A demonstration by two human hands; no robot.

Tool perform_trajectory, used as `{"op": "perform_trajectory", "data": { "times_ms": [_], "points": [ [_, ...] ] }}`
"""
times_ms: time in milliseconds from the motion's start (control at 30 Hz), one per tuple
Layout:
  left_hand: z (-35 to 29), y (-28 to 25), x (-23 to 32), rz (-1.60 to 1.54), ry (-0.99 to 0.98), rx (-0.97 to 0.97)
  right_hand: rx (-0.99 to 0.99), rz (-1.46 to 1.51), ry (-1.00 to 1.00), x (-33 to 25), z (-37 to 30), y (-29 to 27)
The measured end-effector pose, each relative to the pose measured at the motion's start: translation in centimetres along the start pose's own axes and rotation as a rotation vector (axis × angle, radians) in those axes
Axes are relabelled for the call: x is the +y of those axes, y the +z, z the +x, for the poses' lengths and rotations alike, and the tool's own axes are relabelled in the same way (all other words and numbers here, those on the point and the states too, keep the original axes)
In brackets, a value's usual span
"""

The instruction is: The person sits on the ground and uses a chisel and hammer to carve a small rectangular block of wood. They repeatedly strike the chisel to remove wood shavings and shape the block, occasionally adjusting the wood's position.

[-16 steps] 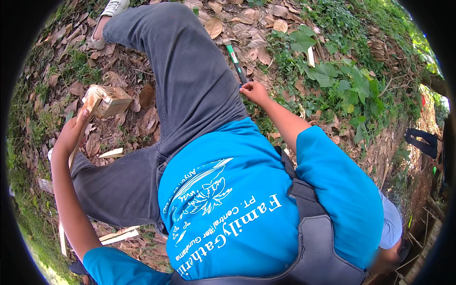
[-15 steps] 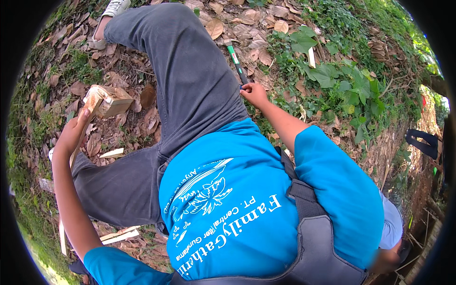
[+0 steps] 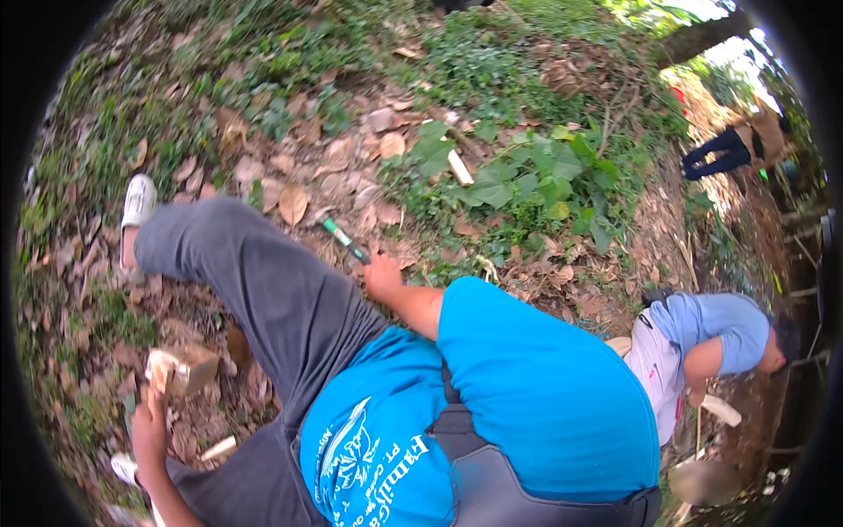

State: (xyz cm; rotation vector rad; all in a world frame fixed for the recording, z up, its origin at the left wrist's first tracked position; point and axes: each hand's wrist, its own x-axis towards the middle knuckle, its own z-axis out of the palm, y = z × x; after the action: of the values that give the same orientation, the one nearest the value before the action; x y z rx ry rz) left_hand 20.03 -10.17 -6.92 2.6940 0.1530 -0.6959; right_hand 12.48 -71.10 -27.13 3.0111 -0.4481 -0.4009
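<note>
My left hand [image 3: 149, 432] is closed round a flat wooden stick [image 3: 162, 376], its upper end against a squared wooden block [image 3: 195, 367] on the leafy ground by my knee. My right hand [image 3: 383, 279], beyond my thigh, is closed on the black end of a tool with a green-and-black handle [image 3: 342, 237]. A small metal-looking part shows at the tool's far tip; blur keeps me from telling its exact kind.
A pale wood strip [image 3: 459, 167] lies by green leaves, and a wood chip [image 3: 219, 449] lies between my legs. At right a person in a light blue shirt [image 3: 716, 325] bends over a pale wood piece [image 3: 722, 410]. Another person [image 3: 746, 145] stands farther off.
The view has swung right, bringing the bending person and the farther person more into sight. The tool is lifted off the ground a little or shifted; my left hand stays at the block.
</note>
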Motion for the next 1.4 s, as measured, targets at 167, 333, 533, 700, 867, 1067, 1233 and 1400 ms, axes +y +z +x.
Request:
{"op": "perform_trajectory", "data": {
  "times_ms": [167, 333, 533, 700, 867, 1067, 1233, 1400],
  "points": [
    [-0.5, 0.5, 3.9, 0.096, 0.126, 0.134, -0.217, -0.127, 0.109, 0.1, 1.1, -1.9],
    [-2.1, -0.6, 4.4, 0.192, 0.09, 0.187, -0.274, -0.197, 0.013, -1.8, 0.2, -2.8],
    [-2.6, -0.5, 5.7, 0.176, 0.249, 0.273, -0.157, -0.104, 0.038, -1.4, -1.2, -2.8],
    [-2.2, 0.2, 1.7, 0.291, 0.16, 0.107, -0.211, 0.385, 0.113, -0.7, -1.4, -7.1],
    [-2.8, -1.3, 5.0, 0.667, 0.474, 0.136, 0.115, 0.897, 0.178, 2.3, 0.4, -8.0],
    [-3.4, -1.6, 4.7, 0.421, 0.138, 0.121, -0.178, 1.351, 0.034, -2.6, 1.4, -23.5],
    [-2.0, 0.0, 6.1, 0.361, 0.212, 0.105, 0.318, 0.787, -0.66, -3.3, 3.4, -28.9],
    [-0.9, 1.1, 1.8, 0.215, 0.119, 0.31, 0.275, 1.147, -0.883, -11.4, -0.1, -40.2]
  ]
}}
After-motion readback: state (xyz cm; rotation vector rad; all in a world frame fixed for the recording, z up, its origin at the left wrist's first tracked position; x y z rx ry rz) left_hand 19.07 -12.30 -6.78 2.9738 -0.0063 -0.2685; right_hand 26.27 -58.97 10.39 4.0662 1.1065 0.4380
